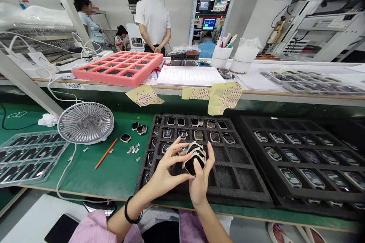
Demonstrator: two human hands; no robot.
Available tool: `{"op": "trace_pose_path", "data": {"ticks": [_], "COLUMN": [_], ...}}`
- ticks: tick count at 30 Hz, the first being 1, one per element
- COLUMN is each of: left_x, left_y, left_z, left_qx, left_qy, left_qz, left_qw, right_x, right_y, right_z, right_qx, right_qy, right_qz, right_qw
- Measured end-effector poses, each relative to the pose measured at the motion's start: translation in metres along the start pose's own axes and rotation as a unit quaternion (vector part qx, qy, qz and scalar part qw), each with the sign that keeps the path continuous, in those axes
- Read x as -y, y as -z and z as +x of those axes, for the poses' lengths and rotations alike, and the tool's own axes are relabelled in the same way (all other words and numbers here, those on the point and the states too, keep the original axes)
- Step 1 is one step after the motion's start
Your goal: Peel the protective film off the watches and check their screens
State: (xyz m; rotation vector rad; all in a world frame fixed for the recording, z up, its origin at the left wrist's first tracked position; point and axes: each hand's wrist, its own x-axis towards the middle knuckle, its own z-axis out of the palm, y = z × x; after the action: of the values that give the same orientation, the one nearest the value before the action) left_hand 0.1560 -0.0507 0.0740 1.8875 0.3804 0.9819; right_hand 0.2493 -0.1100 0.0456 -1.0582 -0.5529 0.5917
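Note:
Over a black foam tray (225,171) my hands meet, holding a small stack of square smartwatch bodies (194,157). My right hand (201,180) grips the stack from below, with its fingers up the sides. My left hand (168,163) curls around the stack's left side, its thumb running under the lowest body. The hands hide part of the tray. Several watch bodies sit in the tray's far compartments, and the compartments nearest my right hand show bare foam.
To the right lies a second black tray (256,129) of watches with green screens. On the green mat are a fan (85,123), an orange pencil (106,153), small scraps (132,150) and a clear plastic tray (31,157). A pink tray (118,67) stands on the shelf beyond, and a co-worker (152,15) stands farther back.

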Motion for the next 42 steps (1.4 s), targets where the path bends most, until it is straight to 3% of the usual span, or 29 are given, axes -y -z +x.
{"op": "trace_pose_path", "data": {"ticks": [6,10,14,19,26,34,39,42], "left_x": [0.004,-0.001,-0.002,0.01,0.013,0.027,0.015,0.006], "left_y": [-0.001,0.007,0.011,0.006,0.007,0.021,0.022,0.019], "left_z": [-0.002,0.009,0.018,0.02,0.024,0.02,0.018,0.019], "left_qx": [0.0,0.05,0.123,0.128,0.092,0.031,0.024,0.019], "left_qy": [-0.018,-0.036,-0.049,-0.034,-0.003,0.047,0.073,0.055], "left_qz": [0.029,0.153,0.292,0.355,0.336,0.241,0.15,0.12], "left_qw": [0.999,0.986,0.947,0.926,0.937,0.969,0.986,0.991], "right_x": [0.003,0.007,0.007,0.002,0.006,0.019,0.029,0.032], "right_y": [0.003,0.005,0.004,0.003,0.003,0.021,0.031,0.027], "right_z": [0.003,0.014,0.021,0.02,0.018,0.03,0.06,0.073], "right_qx": [0.037,0.11,0.199,0.186,0.206,0.297,0.254,0.336], "right_qy": [-0.004,-0.009,0.006,0.011,0.005,-0.108,-0.099,-0.212], "right_qz": [-0.008,-0.068,-0.157,-0.227,-0.26,-0.162,-0.124,-0.05], "right_qw": [0.999,0.992,0.967,0.956,0.943,0.935,0.954,0.916]}}
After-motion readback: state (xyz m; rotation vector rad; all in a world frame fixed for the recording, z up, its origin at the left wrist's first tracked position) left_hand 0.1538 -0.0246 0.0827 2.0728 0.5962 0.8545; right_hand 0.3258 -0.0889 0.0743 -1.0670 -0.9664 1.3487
